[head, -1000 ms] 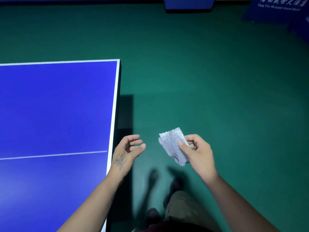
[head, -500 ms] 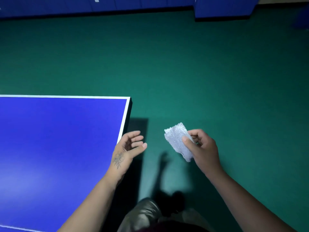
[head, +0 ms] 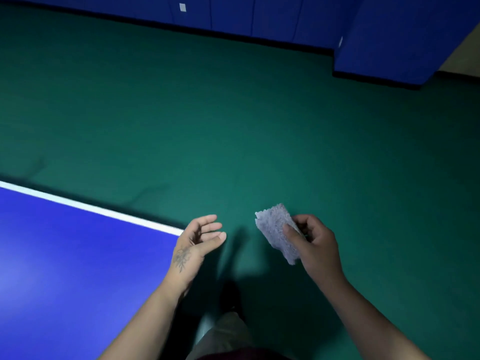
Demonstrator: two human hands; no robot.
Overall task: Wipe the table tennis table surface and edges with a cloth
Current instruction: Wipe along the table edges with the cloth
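Note:
The blue table tennis table (head: 65,255) fills the lower left, its white end line running down to a corner near my left hand. My left hand (head: 197,242) hovers over that corner, fingers loosely curled and holding nothing. My right hand (head: 314,245) is off the table over the green floor and pinches a small folded grey fluffy cloth (head: 278,229) between thumb and fingers. The cloth touches nothing else.
Green sports floor (head: 259,126) spreads ahead and to the right. Blue barrier panels (head: 259,16) line the far wall, with a taller blue block (head: 405,42) at the far right. My legs (head: 223,333) show at the bottom centre.
The view has swung round the table's corner, so the table now takes up less of the frame. Both hands keep their pose; the right still holds the cloth.

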